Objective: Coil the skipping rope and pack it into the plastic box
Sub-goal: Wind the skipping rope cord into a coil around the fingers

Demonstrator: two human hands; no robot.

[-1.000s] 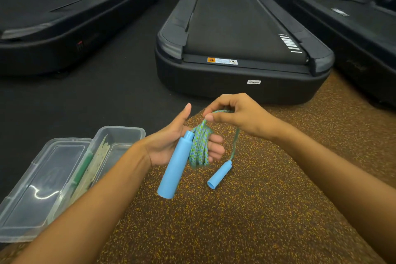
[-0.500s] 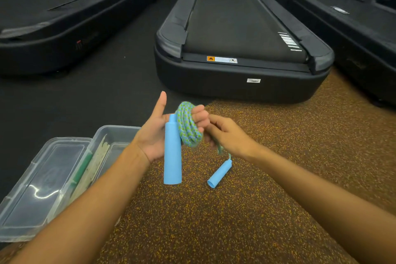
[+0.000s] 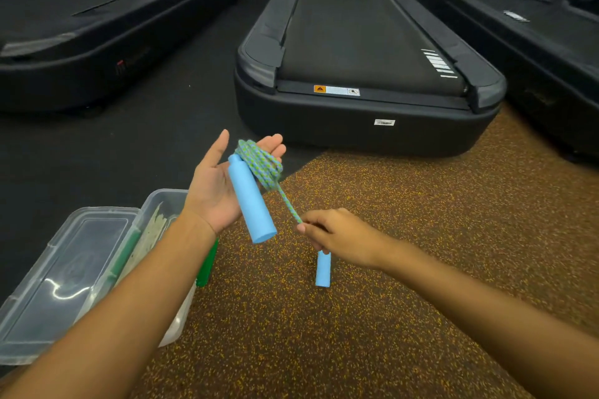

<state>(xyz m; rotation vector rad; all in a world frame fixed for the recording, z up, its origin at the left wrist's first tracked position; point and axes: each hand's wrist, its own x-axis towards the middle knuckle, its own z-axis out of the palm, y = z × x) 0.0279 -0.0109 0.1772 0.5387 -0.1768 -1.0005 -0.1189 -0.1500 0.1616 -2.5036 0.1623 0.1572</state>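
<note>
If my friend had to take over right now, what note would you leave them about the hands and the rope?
Left hand: open, palm up, with the coil looped over its fingers and one blue handle lying across the palm.
Right hand: pinching the straight end of the rope, just above the second handle, which hangs below it.
Box: open on the floor to the left, lid beside it. Some green and pale things are already inside.
Done: most of the rope is coiled.
Left: wind on the last stretch, tuck in both handles, put the bundle in the box.
</note>
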